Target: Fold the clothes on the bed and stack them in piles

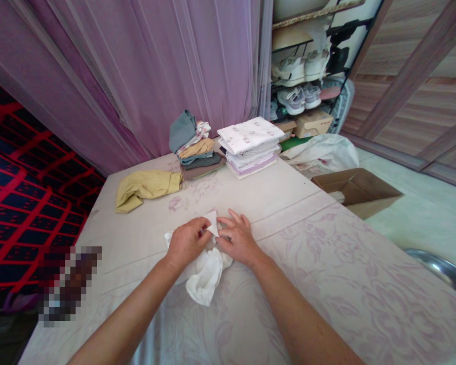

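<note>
A small white cloth piece [207, 276] lies crumpled on the bed in front of me; its exact kind I cannot make out. My left hand [188, 242] pinches a raised, flattened part of the cloth between thumb and fingers. From the other side, my right hand [237, 237] has its thumb and forefinger at the edge of that same part, while its other fingers stretch away. The lower end of the cloth hangs loose toward me between my wrists. More white fabric shows beside my left knuckles, partly hidden by the hand.
Yellow folded trousers [148, 187] lie at the back left. Behind them rise a pile of folded clothes [197, 149] and a stack of white printed fabric [251, 137]. Right of the bed stand an open cardboard box [357, 190], a metal basin [441, 268] and a shoe rack [306, 86].
</note>
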`<state>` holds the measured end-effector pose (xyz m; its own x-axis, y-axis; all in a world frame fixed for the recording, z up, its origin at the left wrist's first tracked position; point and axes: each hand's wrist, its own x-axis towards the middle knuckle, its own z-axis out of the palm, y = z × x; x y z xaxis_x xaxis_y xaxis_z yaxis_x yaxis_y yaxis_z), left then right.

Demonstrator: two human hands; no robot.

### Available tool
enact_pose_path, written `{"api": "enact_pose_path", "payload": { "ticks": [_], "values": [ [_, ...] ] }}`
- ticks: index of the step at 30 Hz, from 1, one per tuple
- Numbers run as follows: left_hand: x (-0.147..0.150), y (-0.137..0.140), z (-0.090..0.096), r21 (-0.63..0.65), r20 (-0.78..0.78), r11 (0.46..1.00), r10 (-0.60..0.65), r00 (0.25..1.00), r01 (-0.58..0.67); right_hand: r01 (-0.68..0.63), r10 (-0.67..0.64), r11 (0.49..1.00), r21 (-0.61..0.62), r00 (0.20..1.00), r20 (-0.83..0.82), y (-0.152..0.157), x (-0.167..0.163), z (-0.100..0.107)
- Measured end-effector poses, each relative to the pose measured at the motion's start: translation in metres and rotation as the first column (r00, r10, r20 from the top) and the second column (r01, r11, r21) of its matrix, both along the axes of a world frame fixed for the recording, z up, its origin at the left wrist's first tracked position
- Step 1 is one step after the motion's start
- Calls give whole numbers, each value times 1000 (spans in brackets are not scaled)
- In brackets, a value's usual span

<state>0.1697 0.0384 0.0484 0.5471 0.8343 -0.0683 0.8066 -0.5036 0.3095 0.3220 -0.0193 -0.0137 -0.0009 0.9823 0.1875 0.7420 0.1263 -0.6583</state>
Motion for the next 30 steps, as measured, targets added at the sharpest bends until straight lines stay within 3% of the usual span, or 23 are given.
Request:
{"api": "enact_pose_path", "payload": {
  "ticks": [4,10,17,21,25,30],
  "values": [
    [-4,3,0,-30,82,999,-18,996,20,-27,26,999,19,999,22,-1,-8,-1],
    [-10,3,-6,-42,176,991,-117,977,126,34,-36,998,50,998,45,-1,-7,-1],
    [-6,-4,-14,77,-30,995,-66,997,69,86,-85,994,74,996,-19,2,-6,-4],
    [-4,-3,-15,118,-130,982,-130,983,146,171,-163,977,130,984,-71,4,-2,-5],
    [-6,-3,-17,81,-136,960,-254,958,267,69,-76,987,148,996,39,2,2,-5],
    [-8,-6,-17,73,-134,983,-158,978,169,27,-51,987,160,988,143,1,6,-6]
  ]
}}
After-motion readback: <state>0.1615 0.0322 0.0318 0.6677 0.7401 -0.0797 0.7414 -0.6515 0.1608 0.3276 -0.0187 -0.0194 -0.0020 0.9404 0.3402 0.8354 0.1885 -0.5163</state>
